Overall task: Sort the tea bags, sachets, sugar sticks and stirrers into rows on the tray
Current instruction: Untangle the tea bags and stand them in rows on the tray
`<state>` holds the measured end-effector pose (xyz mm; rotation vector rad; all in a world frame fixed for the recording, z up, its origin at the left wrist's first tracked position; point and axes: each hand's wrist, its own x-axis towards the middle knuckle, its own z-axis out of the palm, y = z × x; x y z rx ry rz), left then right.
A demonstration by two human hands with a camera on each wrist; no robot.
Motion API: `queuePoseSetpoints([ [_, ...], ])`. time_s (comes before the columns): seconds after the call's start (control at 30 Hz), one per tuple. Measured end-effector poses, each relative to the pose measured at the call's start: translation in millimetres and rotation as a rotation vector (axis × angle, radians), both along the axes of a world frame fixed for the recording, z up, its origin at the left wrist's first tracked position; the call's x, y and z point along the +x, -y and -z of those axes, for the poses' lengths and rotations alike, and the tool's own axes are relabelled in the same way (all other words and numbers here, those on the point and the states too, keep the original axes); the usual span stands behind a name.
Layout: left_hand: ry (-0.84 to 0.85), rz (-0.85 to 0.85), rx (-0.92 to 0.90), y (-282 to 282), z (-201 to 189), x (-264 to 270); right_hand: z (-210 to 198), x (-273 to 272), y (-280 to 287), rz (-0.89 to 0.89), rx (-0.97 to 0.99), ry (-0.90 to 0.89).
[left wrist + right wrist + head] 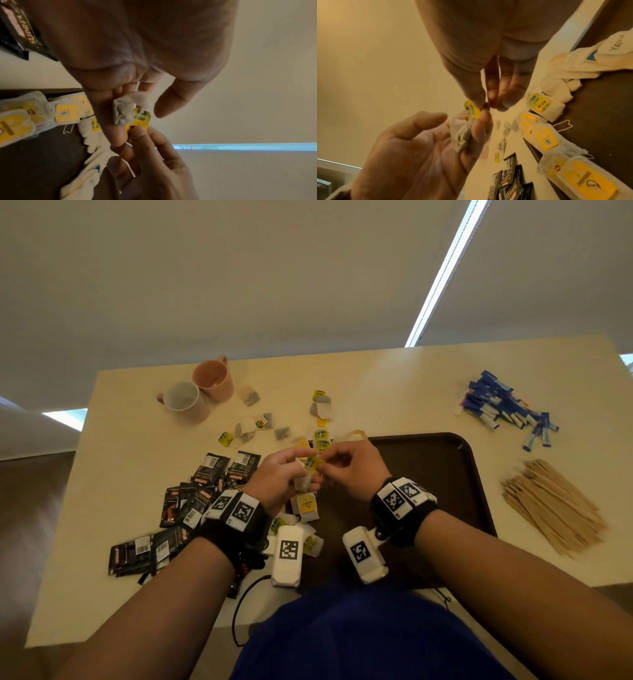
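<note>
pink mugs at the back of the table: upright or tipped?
Both upright. The darker pink mug and the lighter mug stand with their open mouths facing up, side by side on the table. Nothing shows inside either.

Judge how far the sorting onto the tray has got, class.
Done: a few tea bags lined along the tray edge. In hand: left hand holds a tea bag while right hand pinches its tag. Left: sachets, sugar sticks, stirrers, loose tea bags.
</note>
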<state>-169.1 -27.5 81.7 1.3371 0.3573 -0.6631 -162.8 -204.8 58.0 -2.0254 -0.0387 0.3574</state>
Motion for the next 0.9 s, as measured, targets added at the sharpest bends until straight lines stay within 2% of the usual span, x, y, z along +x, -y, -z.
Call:
queuePoseSetpoints([
  [0.17,0.034,-0.008,-0.105,4,-5,-6,-9,2,15,0.052,-0.002,0.027],
  [0.37,0.246,0.119,0.122,7,-6,-8,-23,0,22,0.068,0.07,0.027],
  [0.63,0.145,0.051,0.047,18,-11,-4,-33,-1,21,0.053,0.069,0.092],
  [0.9,0.214,0.116,0.167,13,-7,-3,-44,4,13,0.055,0.065,0.188],
])
